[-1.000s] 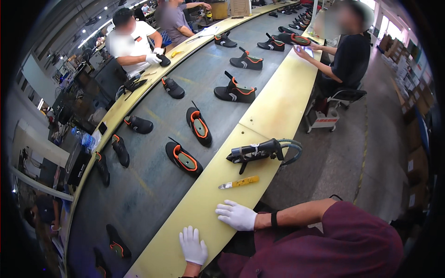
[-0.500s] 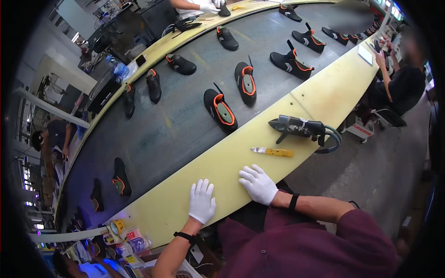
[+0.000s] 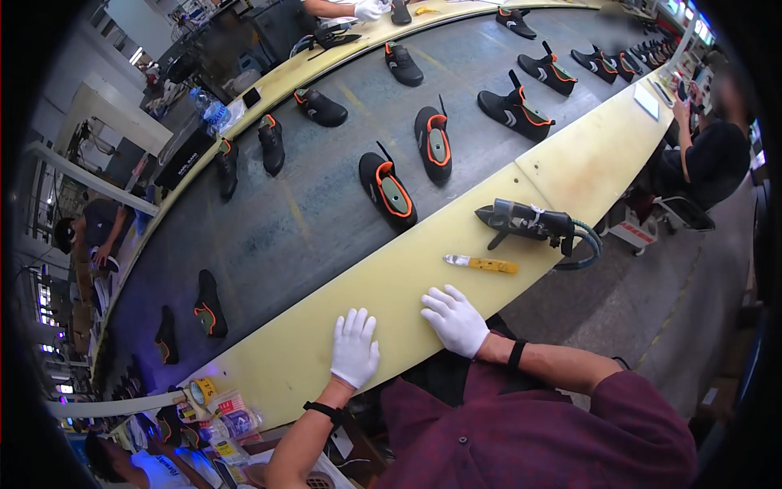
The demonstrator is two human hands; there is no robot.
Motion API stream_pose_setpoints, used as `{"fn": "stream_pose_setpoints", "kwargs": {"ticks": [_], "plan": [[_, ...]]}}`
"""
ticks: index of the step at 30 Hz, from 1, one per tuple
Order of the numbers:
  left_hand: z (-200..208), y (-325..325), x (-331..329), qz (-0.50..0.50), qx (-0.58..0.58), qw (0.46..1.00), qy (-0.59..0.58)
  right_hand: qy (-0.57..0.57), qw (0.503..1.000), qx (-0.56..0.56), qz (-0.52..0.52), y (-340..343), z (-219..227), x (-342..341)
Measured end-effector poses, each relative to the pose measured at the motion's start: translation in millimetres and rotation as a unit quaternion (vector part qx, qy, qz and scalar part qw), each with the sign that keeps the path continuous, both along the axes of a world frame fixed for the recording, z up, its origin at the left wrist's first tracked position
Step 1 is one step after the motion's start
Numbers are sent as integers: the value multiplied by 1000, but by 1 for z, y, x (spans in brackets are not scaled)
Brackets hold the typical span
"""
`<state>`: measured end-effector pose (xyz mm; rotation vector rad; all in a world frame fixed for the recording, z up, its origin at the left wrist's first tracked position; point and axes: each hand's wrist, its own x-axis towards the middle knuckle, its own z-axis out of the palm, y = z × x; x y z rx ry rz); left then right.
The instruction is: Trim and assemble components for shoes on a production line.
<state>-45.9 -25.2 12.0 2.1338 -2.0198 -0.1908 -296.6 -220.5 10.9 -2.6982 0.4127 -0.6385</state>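
Note:
My left hand (image 3: 355, 349), in a white glove, lies flat on the pale yellow ledge (image 3: 318, 350) with fingers stretched out. To its right my right hand (image 3: 454, 321), gloved too, rests on the same ledge, fingers spread and holding nothing. Just beyond the right hand lies a yellow-handled tool (image 3: 491, 266) with a flat pale blade. Farther back sits a black handheld device (image 3: 525, 222) with a pointed tip and hoses. Two black shoes with orange collars, a nearer shoe (image 3: 388, 191) and a farther shoe (image 3: 434, 145), stand on the dark conveyor belt.
More black shoes (image 3: 515, 112) are spread along the belt (image 3: 285, 253). A tape roll (image 3: 202, 390) and plastic packages lie at the ledge's left end. Across the belt, a person's gloved hands (image 3: 371, 10) are near a shoe. Another person (image 3: 709, 147) sits at the right.
My hands stay flat on the ledge. The whole view has shifted slightly. At far left, a person beyond the belt has moved an arm and leans differently.

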Motion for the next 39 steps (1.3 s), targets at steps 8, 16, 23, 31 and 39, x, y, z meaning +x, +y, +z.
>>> {"fn": "stream_pose_setpoints", "kwargs": {"ticks": [8, 16, 23, 31, 39], "plan": [[0, 1, -2, 2, -14, 1000, 18, 10, 1000, -4, -4, 2, -2, -1], [0, 2, -1, 0, -22, 1000, 13, 27, 1000, -7, -4, 4, -4, -2], [-2, 3, -5, 16, -28, 999, 6, 23, 1000, -8, -4, 4, -3, -3], [-2, -76, -18, 170, -45, 983, 48, 15, 1000, -10, -8, 0, -3, -3], [5, -303, 5, 513, 38, 821, 249, 23, 999, -21, 11, 6, 1, 1]]}}
